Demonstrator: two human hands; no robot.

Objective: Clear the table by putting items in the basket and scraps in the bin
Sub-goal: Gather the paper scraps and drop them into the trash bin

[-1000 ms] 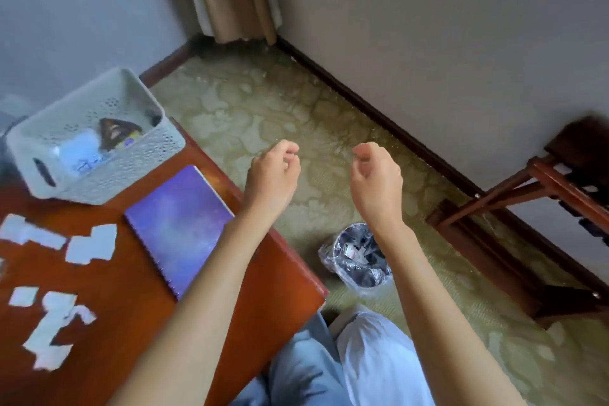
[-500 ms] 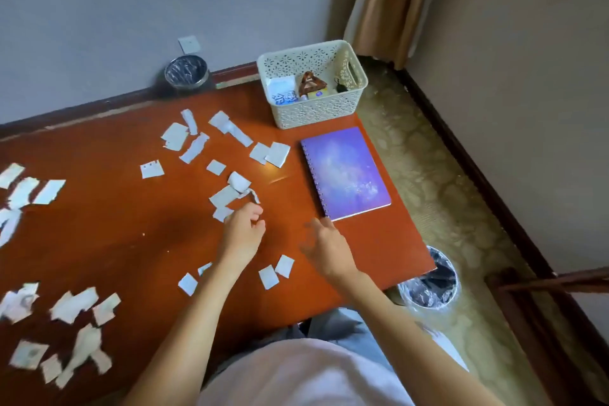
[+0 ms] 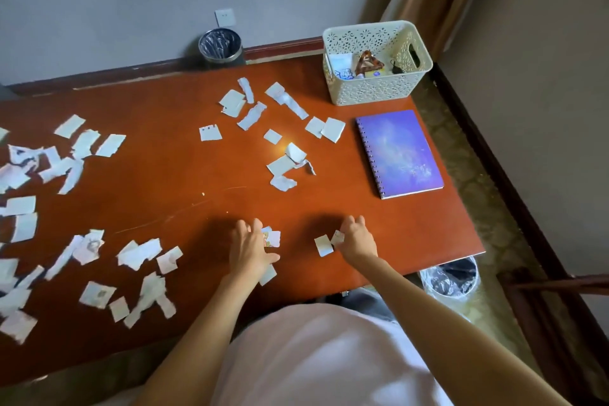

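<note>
Both hands work the near edge of the table (image 3: 184,181), probably because these paper scraps lie closest to the bin (image 3: 451,280) on the floor, near right. The left hand (image 3: 252,249) is spread flat over a printed scrap (image 3: 273,238). The right hand (image 3: 359,237) pinches a small scrap (image 3: 338,237). The notebook (image 3: 400,153) waits beside the basket (image 3: 375,92), far right.
</note>
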